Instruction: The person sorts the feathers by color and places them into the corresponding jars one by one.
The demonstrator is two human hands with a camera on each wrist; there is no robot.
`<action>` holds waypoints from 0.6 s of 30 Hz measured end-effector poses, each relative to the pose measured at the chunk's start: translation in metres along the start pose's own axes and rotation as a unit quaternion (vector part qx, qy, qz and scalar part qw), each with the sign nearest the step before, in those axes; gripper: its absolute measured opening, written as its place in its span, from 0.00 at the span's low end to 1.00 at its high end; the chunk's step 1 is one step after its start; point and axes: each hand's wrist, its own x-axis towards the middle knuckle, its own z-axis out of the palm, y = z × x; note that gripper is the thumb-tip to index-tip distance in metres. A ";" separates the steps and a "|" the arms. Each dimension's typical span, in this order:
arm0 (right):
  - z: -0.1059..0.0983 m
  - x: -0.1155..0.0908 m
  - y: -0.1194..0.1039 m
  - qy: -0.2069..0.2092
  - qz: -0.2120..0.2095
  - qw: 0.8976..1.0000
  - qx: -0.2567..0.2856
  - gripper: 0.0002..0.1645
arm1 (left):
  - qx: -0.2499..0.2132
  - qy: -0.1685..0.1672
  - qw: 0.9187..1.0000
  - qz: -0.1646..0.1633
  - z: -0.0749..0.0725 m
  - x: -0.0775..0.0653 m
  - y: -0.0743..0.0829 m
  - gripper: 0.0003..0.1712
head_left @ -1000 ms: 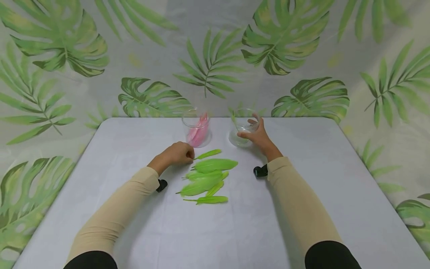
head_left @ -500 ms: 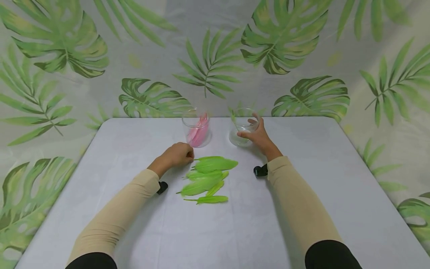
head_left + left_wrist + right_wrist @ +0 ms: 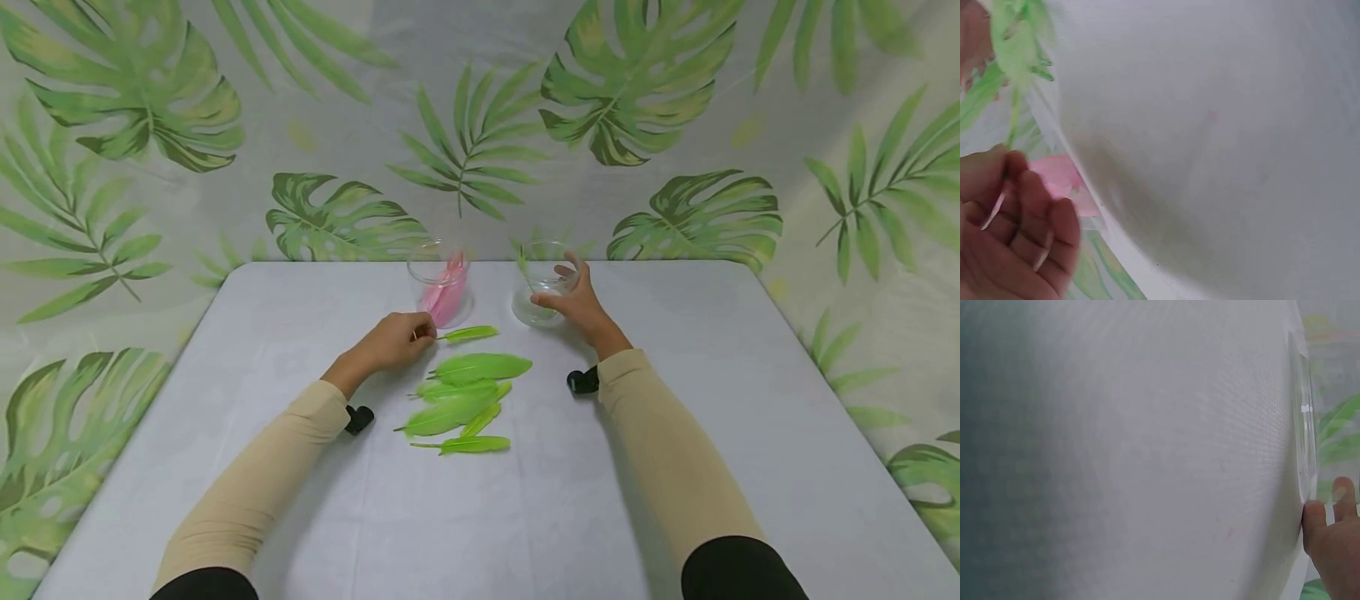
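The left hand [image 3: 401,342] has a narrow grip, thumb and fingertips pinching the quill of a small green feather [image 3: 471,333] whose vane points to three o'clock. Seen from the head camera, at one o'clock from that grip stands a clear cup [image 3: 417,292] holding pink feathers [image 3: 444,296]. Between two and three o'clock, the right hand [image 3: 577,310] holds a second clear cup [image 3: 534,315] from its four o'clock side (a lone green feather [image 3: 523,265] leans inside it). Between four and five o'clock from the left hand, more green feathers [image 3: 450,412] lie on the white-covered tabletop [image 3: 450,533], some overlapping.
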 end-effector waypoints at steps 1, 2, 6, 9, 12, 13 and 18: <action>0.000 0.000 0.000 0.000 -0.001 1.000 0.000 0.62 | -0.022 0.017 1.000 0.007 0.000 -0.001 -0.001 0.05; 0.000 0.000 0.000 0.000 -0.001 1.000 0.001 0.62 | -0.040 0.034 0.999 0.013 -0.001 -0.001 -0.001 0.05; -0.001 0.002 0.002 0.002 -0.001 1.000 0.000 0.63 | -0.103 0.076 0.992 0.005 -0.004 -0.004 -0.001 0.08; -0.002 0.006 0.007 0.003 -0.002 1.000 0.002 0.64 | -0.136 0.085 0.987 -0.017 -0.005 -0.004 0.000 0.09; -0.004 0.015 0.017 0.004 0.000 1.000 0.008 0.65 | -0.174 0.081 0.981 -0.034 -0.005 -0.004 0.001 0.12; -0.004 0.019 0.020 0.005 0.000 1.000 0.009 0.65 | -0.191 0.079 0.978 -0.036 -0.005 -0.004 0.002 0.13; -0.004 0.028 0.032 0.011 -0.007 1.000 0.008 0.65 | -0.265 0.084 0.960 -0.029 -0.005 -0.001 0.006 0.14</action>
